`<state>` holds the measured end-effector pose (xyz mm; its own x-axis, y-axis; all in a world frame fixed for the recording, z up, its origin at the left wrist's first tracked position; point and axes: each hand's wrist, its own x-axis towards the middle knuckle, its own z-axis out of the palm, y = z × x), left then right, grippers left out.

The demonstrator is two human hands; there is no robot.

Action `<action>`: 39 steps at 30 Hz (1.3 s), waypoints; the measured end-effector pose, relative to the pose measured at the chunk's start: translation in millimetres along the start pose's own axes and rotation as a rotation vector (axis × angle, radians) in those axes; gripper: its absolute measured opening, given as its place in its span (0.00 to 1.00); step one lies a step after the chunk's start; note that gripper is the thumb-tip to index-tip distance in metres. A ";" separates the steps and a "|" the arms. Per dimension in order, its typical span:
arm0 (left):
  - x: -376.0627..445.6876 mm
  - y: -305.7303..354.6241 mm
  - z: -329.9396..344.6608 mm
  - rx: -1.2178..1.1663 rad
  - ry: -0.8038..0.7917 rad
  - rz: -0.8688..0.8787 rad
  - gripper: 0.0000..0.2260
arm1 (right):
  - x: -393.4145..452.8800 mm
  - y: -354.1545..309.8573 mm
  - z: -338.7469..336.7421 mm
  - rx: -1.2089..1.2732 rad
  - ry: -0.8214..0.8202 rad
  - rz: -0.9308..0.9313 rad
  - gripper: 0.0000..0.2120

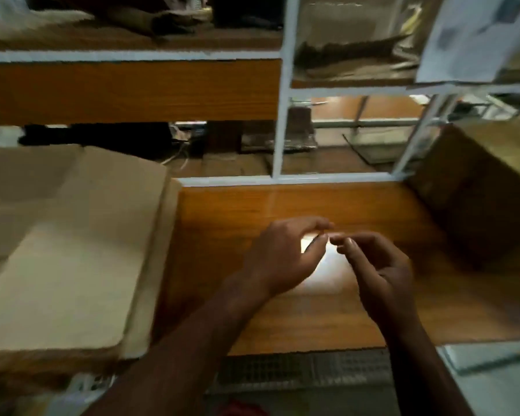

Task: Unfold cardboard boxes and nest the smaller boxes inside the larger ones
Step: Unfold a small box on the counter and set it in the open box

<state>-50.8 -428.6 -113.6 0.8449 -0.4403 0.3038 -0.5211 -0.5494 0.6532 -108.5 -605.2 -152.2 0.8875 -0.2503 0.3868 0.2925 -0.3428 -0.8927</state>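
your hands, the left hand [282, 253] and right hand [382, 265], hover empty over the bare middle strip of the desk [282, 325]. the flat cardboard stack [72, 259] bounds that strip on your left, the brown box [475, 193] on your right. ahead, the white shelf frame [278, 136] and the wooden shelf [132, 91] overhead limit reach.

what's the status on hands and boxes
Both hands empty, left hand and right hand fingertips together over table. Flat cardboard stack left, untouched. Box right.
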 end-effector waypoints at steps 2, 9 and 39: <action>24.1 10.3 44.5 -0.069 -0.074 0.025 0.12 | -5.1 14.2 -40.7 -0.020 0.068 0.056 0.06; 91.5 27.1 167.1 -0.204 -0.300 0.077 0.11 | -13.5 62.4 -141.5 -0.098 0.276 0.322 0.07; 248.4 177.4 390.6 -0.078 -0.046 0.180 0.24 | 162.7 199.0 -462.5 -0.184 0.657 0.392 0.33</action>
<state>19.4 -912.9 -193.2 0.7317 -0.5596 0.3891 -0.6506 -0.4030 0.6437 -70.5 -1133.0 -160.1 0.5046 -0.8484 0.1602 -0.1133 -0.2491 -0.9618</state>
